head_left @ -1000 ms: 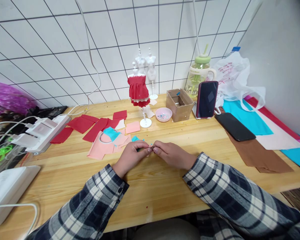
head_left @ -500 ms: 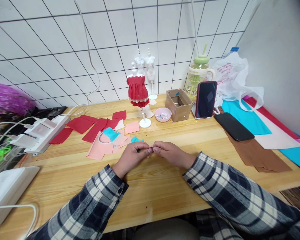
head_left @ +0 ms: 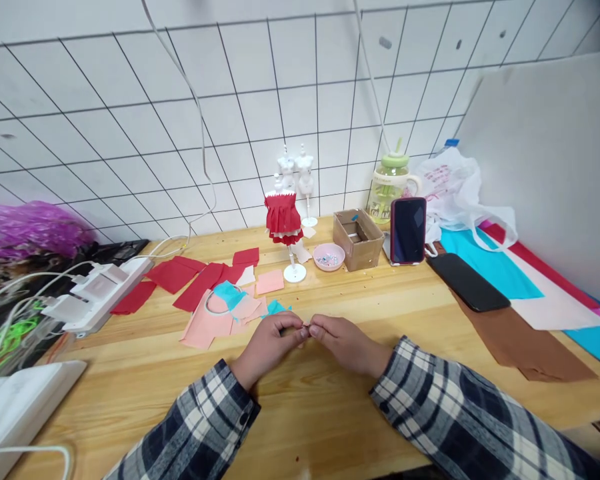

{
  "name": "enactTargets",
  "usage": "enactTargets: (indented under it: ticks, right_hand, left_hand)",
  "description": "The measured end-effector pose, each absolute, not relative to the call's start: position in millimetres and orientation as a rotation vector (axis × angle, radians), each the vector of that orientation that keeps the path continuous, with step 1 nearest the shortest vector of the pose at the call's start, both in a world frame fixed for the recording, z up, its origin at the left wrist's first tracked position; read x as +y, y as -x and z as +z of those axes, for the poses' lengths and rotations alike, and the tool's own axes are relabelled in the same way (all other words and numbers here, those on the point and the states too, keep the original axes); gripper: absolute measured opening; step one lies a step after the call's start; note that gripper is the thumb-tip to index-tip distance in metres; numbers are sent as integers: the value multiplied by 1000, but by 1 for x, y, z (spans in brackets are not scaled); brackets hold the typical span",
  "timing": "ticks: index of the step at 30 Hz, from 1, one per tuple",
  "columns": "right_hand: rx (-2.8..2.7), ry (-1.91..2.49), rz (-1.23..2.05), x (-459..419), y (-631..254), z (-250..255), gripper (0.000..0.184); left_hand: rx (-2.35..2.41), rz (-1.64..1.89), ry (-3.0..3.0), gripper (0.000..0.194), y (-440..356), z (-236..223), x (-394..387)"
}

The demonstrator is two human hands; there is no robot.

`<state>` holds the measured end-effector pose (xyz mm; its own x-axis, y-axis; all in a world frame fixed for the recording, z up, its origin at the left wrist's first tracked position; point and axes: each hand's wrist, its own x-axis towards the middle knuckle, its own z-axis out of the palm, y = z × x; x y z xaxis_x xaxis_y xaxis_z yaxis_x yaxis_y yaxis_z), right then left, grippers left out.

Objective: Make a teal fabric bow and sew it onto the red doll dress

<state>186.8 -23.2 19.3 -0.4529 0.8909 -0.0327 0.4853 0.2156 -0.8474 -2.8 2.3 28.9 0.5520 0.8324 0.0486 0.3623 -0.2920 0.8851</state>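
Note:
My left hand and my right hand meet fingertip to fingertip low over the wooden table, both pinched on a tiny piece too small to name. Just beyond my left hand lie pink paper pieces and turquoise scraps. Further back stands a small mannequin in a red pleated paper dress, with white bare mannequins behind it.
Red paper pieces lie at the left, by a white power strip with cables. A pink bowl of beads, a cardboard box, an upright phone, a flat black phone and coloured sheets fill the right.
The camera has tilted up, so everything sits lower in the picture. My hands stay pinched together at the same spot on the table.

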Motion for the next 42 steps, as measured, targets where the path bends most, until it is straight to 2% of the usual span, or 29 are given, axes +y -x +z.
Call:
enactTargets:
  ticks: [26,31,36,38,40,42]
  right_hand:
    - [-1982,1150,1231,-28,-187,13,33]
    - [-1922,1133,1236,-26,-187,13,34]
    - [-1953,1333,1036,-18,-200,19,31]
    - [-1970,1459,923,-14,-207,22,35]
    - [-1951,1528,877,-11,-212,23,47]
    - [-1924,1528,900,-10,-212,22,44]
  left_hand:
    - [886,604,-1831,35,8,31,3]
    - [940,641,-1878,27,7,25,5]
    - [1085,702,-2011,14,6,22,7]
    - [1145,732,-2042,11,6,22,7]
    - [1185,744,-2046,13,7,22,7]
    - [1205,743,-2017,18,7,22,6]
